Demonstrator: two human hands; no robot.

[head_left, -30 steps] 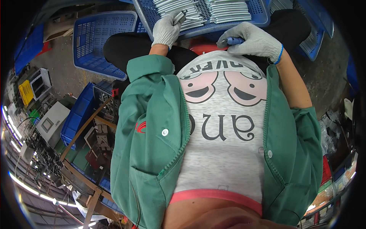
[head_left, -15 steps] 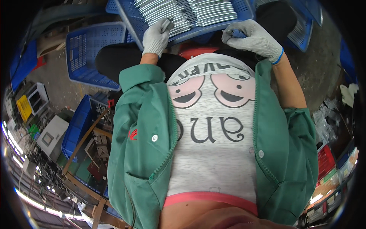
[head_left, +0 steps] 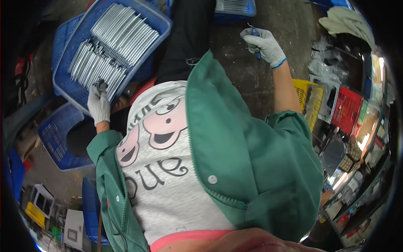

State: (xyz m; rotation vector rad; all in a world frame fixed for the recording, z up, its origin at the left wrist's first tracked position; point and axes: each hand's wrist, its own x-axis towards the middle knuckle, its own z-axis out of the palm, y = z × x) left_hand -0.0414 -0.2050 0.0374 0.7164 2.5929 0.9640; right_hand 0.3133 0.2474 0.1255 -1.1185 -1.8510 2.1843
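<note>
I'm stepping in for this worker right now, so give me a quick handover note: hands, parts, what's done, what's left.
Left hand: gloved, at the near rim of the blue crate, gripping a small dark piece.
Right hand: gloved, raised off to the right over the floor, closed on a blue-handled tool.
Metal rods: stacked in rows in the crate.
Done or left: cannot tell how many rods are worked.

Lower left edge: pale grey box-shaped unit (head_left: 74,229) with dark square panel; beside it yellow rectangular label (head_left: 35,214); no screen discernible
</note>
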